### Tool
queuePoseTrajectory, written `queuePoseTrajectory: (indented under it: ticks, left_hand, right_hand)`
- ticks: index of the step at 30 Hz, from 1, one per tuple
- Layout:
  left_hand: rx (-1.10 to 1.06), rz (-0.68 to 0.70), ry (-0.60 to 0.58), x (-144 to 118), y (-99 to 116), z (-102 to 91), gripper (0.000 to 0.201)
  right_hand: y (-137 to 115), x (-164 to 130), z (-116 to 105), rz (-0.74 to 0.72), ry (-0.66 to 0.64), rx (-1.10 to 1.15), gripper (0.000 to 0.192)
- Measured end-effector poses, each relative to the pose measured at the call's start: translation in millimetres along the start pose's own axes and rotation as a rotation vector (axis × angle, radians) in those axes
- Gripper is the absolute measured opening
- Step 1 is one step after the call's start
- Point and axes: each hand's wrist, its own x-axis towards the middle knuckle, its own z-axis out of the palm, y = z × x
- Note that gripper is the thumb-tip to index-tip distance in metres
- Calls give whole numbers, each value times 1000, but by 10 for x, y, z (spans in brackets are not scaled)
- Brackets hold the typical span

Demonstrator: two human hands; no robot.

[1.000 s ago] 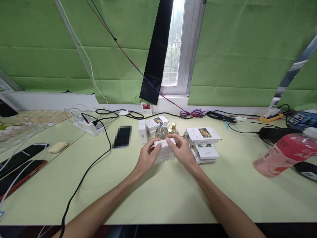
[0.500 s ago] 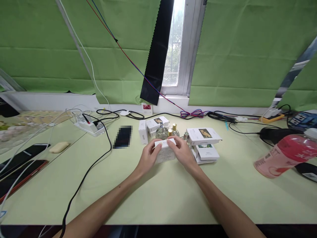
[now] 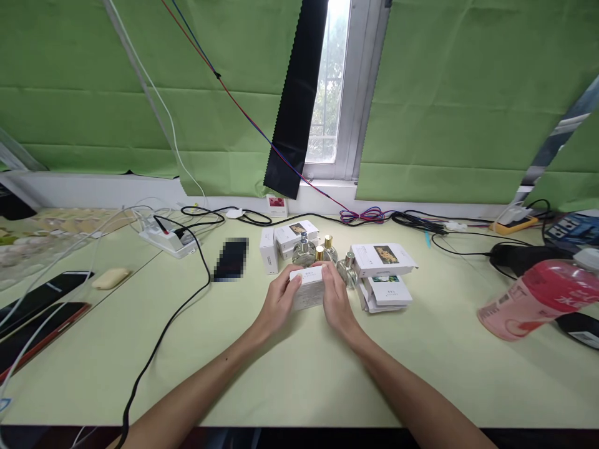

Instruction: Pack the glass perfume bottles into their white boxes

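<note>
Both my hands hold a small white carton box [image 3: 307, 289] standing on the pale green table [image 3: 299, 368]. My left hand [image 3: 277, 301] grips its left side and my right hand [image 3: 335, 297] its right side, fingers over the top flap. Just behind the box stand glass perfume bottles with gold and silver caps [image 3: 305, 250]. White boxes [image 3: 291, 236] stand behind them to the left. A stack of flattened white cartons [image 3: 384, 274] lies to the right.
A black phone [image 3: 231, 258] and a white power strip [image 3: 167, 239] with a black cable lie at the left. Two more phones [image 3: 40, 305] rest at the far left. A pink bottle [image 3: 538, 298] lies on its side at the right. Cables run along the window sill.
My right hand has slid from the top of the box to its right side. The top flap now looks pressed down flat, and both hands sit closer together around the box.
</note>
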Motion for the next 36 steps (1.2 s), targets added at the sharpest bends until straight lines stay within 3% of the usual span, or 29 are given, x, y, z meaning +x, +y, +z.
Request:
queuePoseTrajectory:
  ticks: [20, 36]
  left_hand:
    - [-44, 52, -31, 3, -61, 17, 34]
    - [18, 60, -36, 57, -77, -29, 41]
  right_hand:
    - [202, -2, 104, -123, 86, 44, 38]
    - [220, 30, 100, -67, 45, 98, 34]
